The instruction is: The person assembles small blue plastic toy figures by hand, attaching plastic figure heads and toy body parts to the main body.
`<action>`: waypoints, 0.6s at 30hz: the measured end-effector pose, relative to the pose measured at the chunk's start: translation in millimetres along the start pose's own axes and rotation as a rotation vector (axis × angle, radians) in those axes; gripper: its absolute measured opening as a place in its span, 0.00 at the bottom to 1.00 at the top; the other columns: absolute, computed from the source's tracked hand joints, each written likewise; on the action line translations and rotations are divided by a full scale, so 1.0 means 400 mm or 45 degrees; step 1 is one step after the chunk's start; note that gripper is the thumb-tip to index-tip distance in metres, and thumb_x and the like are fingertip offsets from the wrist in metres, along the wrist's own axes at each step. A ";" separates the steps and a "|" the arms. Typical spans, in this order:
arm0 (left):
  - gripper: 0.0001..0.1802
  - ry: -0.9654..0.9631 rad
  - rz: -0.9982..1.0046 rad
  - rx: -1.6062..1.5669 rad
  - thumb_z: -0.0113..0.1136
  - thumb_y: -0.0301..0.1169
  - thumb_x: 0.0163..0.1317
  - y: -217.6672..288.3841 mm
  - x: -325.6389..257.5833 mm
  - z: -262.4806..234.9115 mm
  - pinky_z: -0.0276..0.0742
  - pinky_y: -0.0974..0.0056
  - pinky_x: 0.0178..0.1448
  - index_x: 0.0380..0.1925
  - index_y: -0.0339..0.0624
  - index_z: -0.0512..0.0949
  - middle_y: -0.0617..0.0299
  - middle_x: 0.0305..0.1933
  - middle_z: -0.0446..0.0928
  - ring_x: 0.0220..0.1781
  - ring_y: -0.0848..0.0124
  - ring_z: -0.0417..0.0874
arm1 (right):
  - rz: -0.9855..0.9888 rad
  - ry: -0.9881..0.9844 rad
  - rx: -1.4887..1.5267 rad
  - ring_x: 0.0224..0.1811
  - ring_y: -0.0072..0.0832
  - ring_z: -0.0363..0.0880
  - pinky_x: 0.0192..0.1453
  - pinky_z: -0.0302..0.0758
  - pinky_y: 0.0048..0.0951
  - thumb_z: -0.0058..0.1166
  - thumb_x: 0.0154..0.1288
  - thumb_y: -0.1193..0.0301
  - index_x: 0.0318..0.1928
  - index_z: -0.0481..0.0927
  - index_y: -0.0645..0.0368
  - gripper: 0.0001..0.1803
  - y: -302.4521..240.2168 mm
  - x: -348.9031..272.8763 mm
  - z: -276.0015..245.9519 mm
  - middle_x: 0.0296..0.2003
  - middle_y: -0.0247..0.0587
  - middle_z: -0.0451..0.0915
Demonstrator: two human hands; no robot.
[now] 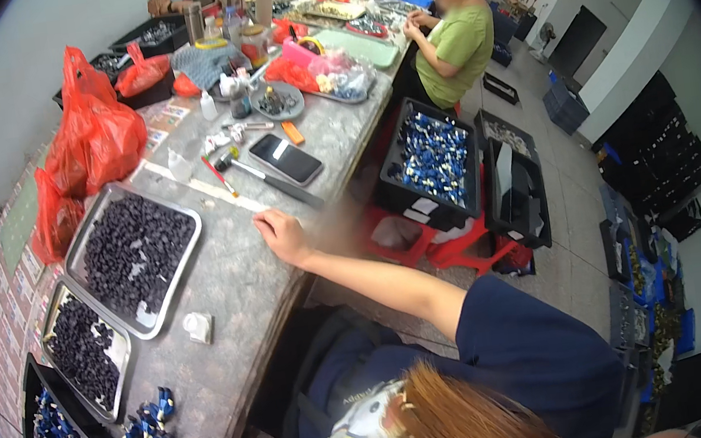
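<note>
My right hand [285,238] reaches over the table's near edge, its fingers closed in a pinch. The fingertips are at the near end of a pale, narrow strip [225,196] lying across the tabletop; whether they grip it or something smaller, I cannot make out. Just beyond the hand lie a long dark tool with a pale handle [276,182], a red brush-like stick [219,176] and a dark phone [286,158]. My left hand is out of view. To the left, a metal tray [194,231] holds many small black pieces.
A second tray [128,356] of black pieces and a black bin [29,368] with blue-and-white pieces stand at lower left. Red plastic bags [99,132] sit at the far side. A crate [390,181] of blue pieces rests beside the table. A person in green [460,52] sits farther along.
</note>
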State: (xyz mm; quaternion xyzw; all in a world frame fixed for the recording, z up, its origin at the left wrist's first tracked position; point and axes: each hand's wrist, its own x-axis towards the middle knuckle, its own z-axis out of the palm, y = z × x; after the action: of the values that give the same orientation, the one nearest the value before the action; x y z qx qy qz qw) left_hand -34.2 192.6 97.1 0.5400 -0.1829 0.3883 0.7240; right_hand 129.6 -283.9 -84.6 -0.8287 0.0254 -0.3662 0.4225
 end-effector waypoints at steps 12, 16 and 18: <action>0.25 0.000 -0.143 -0.400 0.47 0.30 0.57 0.042 -0.095 0.008 0.64 0.72 0.40 0.55 0.43 0.55 0.57 0.46 0.62 0.36 0.71 0.67 | 0.037 -0.036 -0.145 0.30 0.44 0.74 0.32 0.69 0.35 0.48 0.54 0.72 0.30 0.74 0.62 0.06 -0.010 -0.013 -0.020 0.26 0.48 0.75; 0.25 -0.119 -0.434 -0.488 0.47 0.30 0.56 0.123 -0.062 -0.028 0.64 0.72 0.39 0.54 0.43 0.56 0.58 0.44 0.62 0.35 0.72 0.67 | 0.060 0.022 0.058 0.31 0.46 0.73 0.33 0.69 0.36 0.47 0.54 0.72 0.30 0.74 0.64 0.07 0.022 0.014 -0.002 0.27 0.51 0.74; 0.25 -0.136 -0.520 -0.546 0.48 0.30 0.56 0.129 -0.069 -0.023 0.64 0.73 0.38 0.54 0.43 0.56 0.58 0.44 0.62 0.35 0.72 0.67 | 0.071 0.036 0.041 0.30 0.44 0.74 0.33 0.69 0.34 0.48 0.53 0.74 0.30 0.73 0.64 0.06 0.039 0.020 -0.007 0.26 0.50 0.74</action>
State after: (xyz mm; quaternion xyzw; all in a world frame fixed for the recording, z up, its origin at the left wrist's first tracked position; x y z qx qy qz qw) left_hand -92.4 196.7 108.0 0.4201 -0.1861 0.1584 0.8740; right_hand 137.8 -298.8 -89.9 -0.8155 0.0485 -0.3662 0.4454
